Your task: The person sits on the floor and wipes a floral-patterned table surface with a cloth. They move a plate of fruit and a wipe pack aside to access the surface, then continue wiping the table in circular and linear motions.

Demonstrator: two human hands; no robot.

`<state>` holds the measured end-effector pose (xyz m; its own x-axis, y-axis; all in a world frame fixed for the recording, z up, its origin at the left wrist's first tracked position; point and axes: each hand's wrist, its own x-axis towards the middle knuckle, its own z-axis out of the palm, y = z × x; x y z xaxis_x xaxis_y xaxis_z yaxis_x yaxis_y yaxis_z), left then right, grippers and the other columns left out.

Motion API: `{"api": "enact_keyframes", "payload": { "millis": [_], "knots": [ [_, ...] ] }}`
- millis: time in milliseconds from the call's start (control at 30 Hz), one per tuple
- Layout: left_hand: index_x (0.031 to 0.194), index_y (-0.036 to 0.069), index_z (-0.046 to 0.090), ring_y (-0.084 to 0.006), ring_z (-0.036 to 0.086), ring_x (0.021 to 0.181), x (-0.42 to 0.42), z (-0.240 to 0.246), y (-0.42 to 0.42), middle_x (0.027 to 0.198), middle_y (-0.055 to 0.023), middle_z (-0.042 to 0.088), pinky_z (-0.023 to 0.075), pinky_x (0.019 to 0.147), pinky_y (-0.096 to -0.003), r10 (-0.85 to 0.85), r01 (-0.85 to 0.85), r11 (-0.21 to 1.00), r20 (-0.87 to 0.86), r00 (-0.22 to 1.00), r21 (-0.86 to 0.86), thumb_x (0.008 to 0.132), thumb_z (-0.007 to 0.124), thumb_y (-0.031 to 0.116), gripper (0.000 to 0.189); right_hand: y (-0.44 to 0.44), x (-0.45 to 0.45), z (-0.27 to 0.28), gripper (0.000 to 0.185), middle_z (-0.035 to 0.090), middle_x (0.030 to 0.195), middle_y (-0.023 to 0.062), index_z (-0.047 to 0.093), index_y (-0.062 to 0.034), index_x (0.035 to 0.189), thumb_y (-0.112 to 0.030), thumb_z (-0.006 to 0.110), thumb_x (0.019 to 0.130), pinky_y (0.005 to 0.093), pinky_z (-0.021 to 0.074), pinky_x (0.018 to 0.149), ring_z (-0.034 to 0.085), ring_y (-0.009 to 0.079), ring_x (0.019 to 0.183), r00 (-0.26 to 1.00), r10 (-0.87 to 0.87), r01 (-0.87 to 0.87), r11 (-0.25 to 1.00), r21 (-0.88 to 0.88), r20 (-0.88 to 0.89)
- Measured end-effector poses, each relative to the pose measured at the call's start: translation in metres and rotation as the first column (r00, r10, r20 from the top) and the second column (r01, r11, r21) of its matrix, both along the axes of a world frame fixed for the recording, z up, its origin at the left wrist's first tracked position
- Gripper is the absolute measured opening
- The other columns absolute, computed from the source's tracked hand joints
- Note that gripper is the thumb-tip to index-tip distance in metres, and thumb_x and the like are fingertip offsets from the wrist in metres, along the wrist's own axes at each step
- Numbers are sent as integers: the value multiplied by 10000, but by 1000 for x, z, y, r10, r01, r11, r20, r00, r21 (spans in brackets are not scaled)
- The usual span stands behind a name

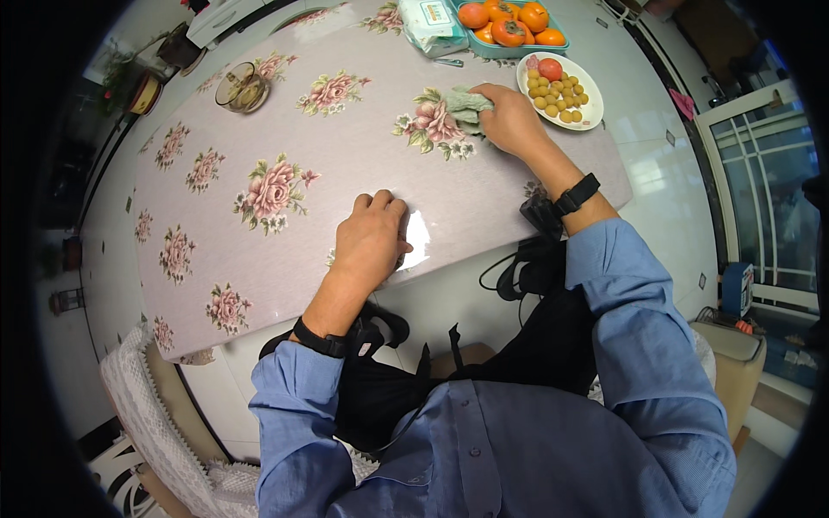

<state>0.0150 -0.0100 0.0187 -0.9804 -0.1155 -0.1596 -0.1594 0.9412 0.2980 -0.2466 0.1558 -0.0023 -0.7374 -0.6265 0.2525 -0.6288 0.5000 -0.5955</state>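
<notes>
My right hand (515,123) grips a crumpled grey-green cloth (467,109) against the tabletop, beside a printed rose. Close to that hand, on its right, is a white oval plate (592,116) with several small round yellowish-brown fruits (558,97) and one red fruit (550,69). My left hand (372,236) rests near the front edge of the table (350,155), its fingers curled down and the thumb spread to the side. The palm and whatever may lie under it are hidden.
At the back stand a teal basket (518,52) of persimmons (508,31) and a soft white-and-teal pack (434,29), with a small metal nail clipper (448,63) in front. A glass ashtray (243,90) sits at the left. Lace-covered chair (155,388) lower left.
</notes>
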Motion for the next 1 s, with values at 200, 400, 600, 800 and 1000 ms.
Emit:
{"api": "enact_keyframes", "payload": {
  "millis": [200, 400, 600, 800, 1000],
  "knots": [
    [1235, 79, 682, -328, 593, 1226, 1, 1, 0, 1322, -58, 642, 591, 944, -424, -2, 2, 1000, -15, 1000, -16, 706, 911, 222, 594, 2, 6, -1, 419, 743, 1204, 240, 730, -28, 1253, -24, 594, 857, 458, 538, 1005, 690, 438, 1113, 983, 181, -181, 966, 186, 21],
    [1251, 80, 683, -324, 591, 1240, 1, 1, 0, 1350, -57, 643, 591, 947, -422, 0, 0, 1000, 5, 1000, -6, 711, 911, 222, 603, 10, 1, 15, 423, 743, 1153, 241, 730, -37, 1241, -17, 590, 842, 480, 540, 985, 691, 430, 1079, 1000, 15, -11, 983, 181, -21],
    [1254, 77, 685, -321, 591, 1243, 1, 1, 0, 1348, -58, 643, 590, 956, -421, 0, 0, 1000, 0, 1000, -7, 708, 911, 218, 608, 21, 10, 26, 396, 748, 1131, 240, 731, -21, 1222, -33, 601, 848, 477, 540, 969, 692, 429, 1069, 955, 222, -273, 917, 291, 195],
    [1179, 83, 679, -320, 594, 1201, 1, -2, 1, 1280, -59, 639, 604, 902, -419, -14, 12, 1000, -74, 997, -19, 709, 914, 200, 538, 34, 7, 33, 446, 739, 1184, 260, 742, -50, 1262, -20, 593, 843, 476, 541, 1009, 694, 439, 1101, 998, -26, 4, 949, 316, 64],
    [1192, 82, 684, -319, 595, 1200, 2, -3, 0, 1281, -59, 643, 601, 906, -423, -13, 12, 1000, -87, 996, -12, 708, 914, 202, 549, 44, 11, 28, 395, 747, 1119, 249, 742, -55, 1205, -34, 592, 840, 476, 550, 947, 703, 434, 1043, 947, 202, -270, 922, 277, 251]
  ]
}}
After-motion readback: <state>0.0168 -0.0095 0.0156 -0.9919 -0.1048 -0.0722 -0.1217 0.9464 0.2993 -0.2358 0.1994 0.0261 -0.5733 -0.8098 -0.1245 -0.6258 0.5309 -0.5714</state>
